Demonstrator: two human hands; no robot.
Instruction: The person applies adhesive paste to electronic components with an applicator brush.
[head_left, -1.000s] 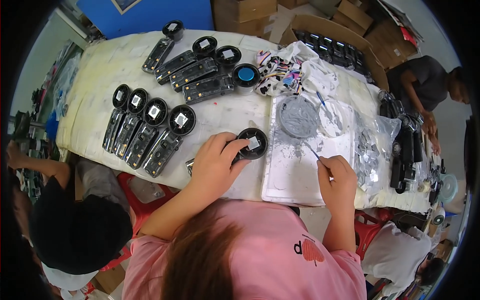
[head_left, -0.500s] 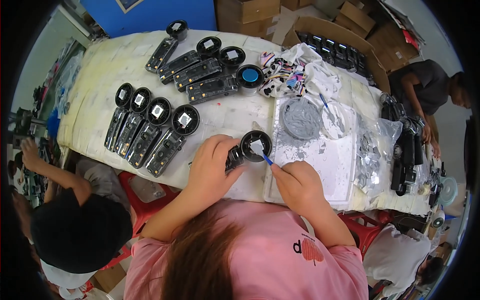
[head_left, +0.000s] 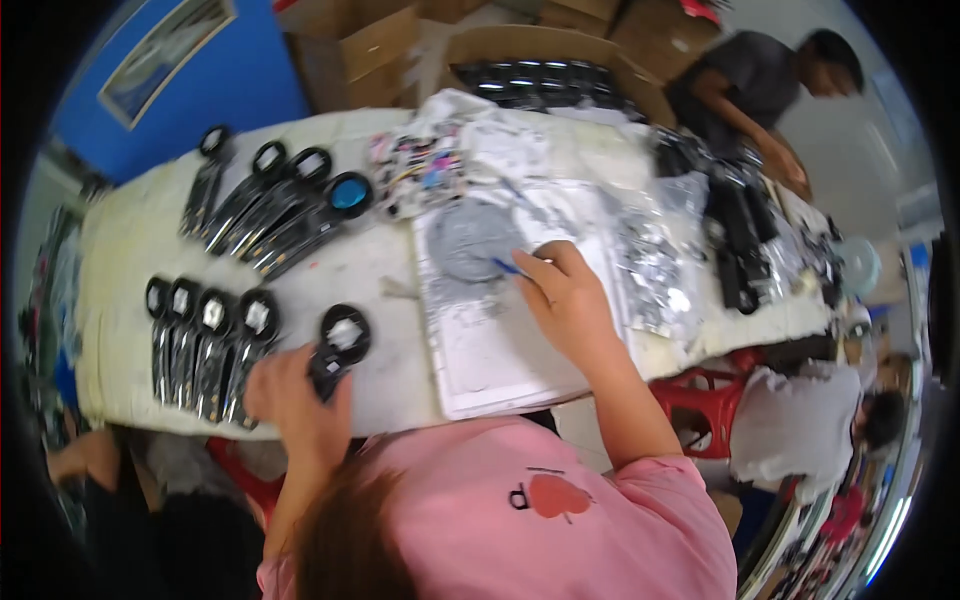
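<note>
Near the front edge of the bench [head_left: 120, 240], just left of a white tray [head_left: 500, 370], is a black part [head_left: 345, 333] with a round top and a white square on it. The left hand [head_left: 300, 395] has its lower end, with the thumb on one side and the fingers on the other, so this grip is narrow. It seems held low so that the round top is free and faces up. The hand is blurry, and I cannot tell if the part rests on the bench.

The right hand [head_left: 565, 295] pinches a thin blue stick [head_left: 507, 267] in a small, tight grip. Its tip points down at a round dish of grey paste [head_left: 470, 240] on the tray. The tray probably sits under the dish to catch drips.

To the left, four more black parts [head_left: 215, 315] lie side by side with their round tops away from the person, maybe to make them easy to count and reach. Farther back lies another group [head_left: 285, 205], and one top there is blue. A crumpled cloth [head_left: 425, 170] is behind the dish, perhaps close by for wiping.

Right of the tray is a clear bag [head_left: 650, 265] of shiny bits. Past it lie dark parts [head_left: 740, 235], near a co-worker [head_left: 740, 95].
</note>
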